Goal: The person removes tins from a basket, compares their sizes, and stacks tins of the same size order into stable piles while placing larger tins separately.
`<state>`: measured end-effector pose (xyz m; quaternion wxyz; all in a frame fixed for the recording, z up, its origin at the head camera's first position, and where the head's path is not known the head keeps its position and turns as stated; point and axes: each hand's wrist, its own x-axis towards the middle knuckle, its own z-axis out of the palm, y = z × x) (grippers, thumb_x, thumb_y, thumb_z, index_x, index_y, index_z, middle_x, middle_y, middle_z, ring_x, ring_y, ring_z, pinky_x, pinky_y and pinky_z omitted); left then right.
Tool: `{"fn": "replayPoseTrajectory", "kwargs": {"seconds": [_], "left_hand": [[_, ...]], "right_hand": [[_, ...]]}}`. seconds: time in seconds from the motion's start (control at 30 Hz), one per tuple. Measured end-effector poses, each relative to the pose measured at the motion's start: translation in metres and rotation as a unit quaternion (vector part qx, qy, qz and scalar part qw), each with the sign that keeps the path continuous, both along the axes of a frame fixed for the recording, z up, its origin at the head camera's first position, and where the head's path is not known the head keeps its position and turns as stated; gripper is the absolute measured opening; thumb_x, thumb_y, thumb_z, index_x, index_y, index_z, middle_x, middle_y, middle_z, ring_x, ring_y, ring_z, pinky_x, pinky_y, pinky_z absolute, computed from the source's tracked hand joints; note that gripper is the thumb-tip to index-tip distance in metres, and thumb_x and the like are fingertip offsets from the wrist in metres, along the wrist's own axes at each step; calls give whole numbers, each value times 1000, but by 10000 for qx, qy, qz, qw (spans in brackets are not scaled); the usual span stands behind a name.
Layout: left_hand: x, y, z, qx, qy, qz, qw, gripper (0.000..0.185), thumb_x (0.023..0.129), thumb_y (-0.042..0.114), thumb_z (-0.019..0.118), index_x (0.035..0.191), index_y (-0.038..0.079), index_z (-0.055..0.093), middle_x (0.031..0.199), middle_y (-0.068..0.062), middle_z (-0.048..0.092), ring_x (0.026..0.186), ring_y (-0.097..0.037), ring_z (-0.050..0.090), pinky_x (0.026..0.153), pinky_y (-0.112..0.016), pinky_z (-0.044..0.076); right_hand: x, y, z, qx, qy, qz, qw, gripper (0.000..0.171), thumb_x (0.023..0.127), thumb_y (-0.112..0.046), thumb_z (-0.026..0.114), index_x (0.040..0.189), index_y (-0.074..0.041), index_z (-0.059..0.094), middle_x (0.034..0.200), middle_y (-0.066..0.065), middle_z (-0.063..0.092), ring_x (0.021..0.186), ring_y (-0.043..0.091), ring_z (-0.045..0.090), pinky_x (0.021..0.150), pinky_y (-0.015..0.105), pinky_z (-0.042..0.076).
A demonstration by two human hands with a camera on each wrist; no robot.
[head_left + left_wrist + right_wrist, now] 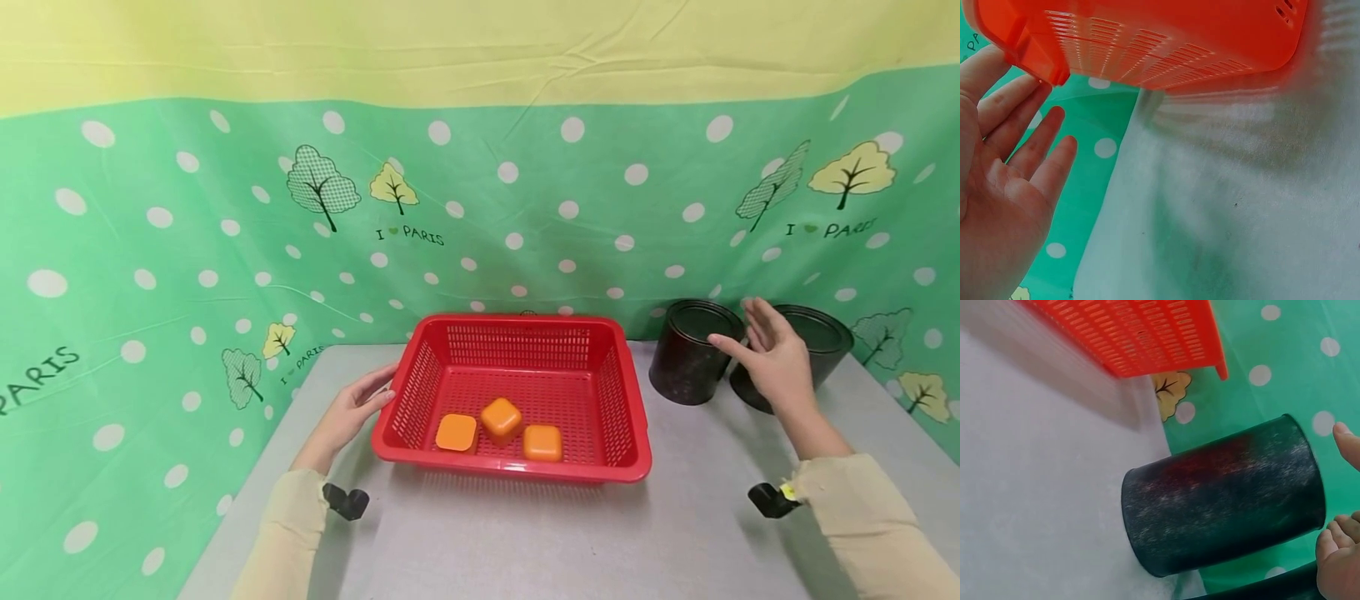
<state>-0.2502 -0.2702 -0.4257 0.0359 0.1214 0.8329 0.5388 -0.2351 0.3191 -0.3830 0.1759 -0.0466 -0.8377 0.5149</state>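
Low in the frame's centre, on the grey desk [525, 542], sits a red basket [420, 392] holding three orange blocks [501, 417]. Left hand [348, 412], fingers straight, steadies its rim. Farther right, the right hand [776, 358] hovers, fingers apart, beside two black pots [686, 358].

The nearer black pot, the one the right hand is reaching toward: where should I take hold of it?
Grip the nearer black pot round its upper wall, just below the rim, coming in from its right side, where the right hand already hovers with straight fingers. It stands upright with plain round walls and no handle. The second black pot crowds that side, so the gap is probably tight.
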Motion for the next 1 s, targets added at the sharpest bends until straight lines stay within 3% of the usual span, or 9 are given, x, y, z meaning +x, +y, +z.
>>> {"fn": "replayPoseTrajectory", "kwargs": {"seconds": [0.3,0.7,1.0], "left_hand": [[0,0,0,155,61,-35,9999,55,100,23,60,151,8,43,157,-15,42,148,-32,35,102,-5,37],[1,-1,1,-55,79,-37,9999,57,100,27,60,152,11,42,158,-14,41,149,-33,34,106,-10,38],[0,0,0,37,65,-59,10000,57,100,25,61,152,11,42,158,-13,41,149,-31,34,100,-3,36]], "right_hand": [[2,-10,18,-147,113,210,9996,85,95,-25,67,161,-23,14,168,2,19,154,11,22,113,7,30],[-2,-41,27,-289,285,880,9953,82,95,-20,68,160,-17,18,166,7,26,152,13,29,109,6,36],[-11,-70,37,-501,269,1320,9896,84,93,-18,70,160,-11,20,164,12,29,151,21,31,107,10,39]]}}
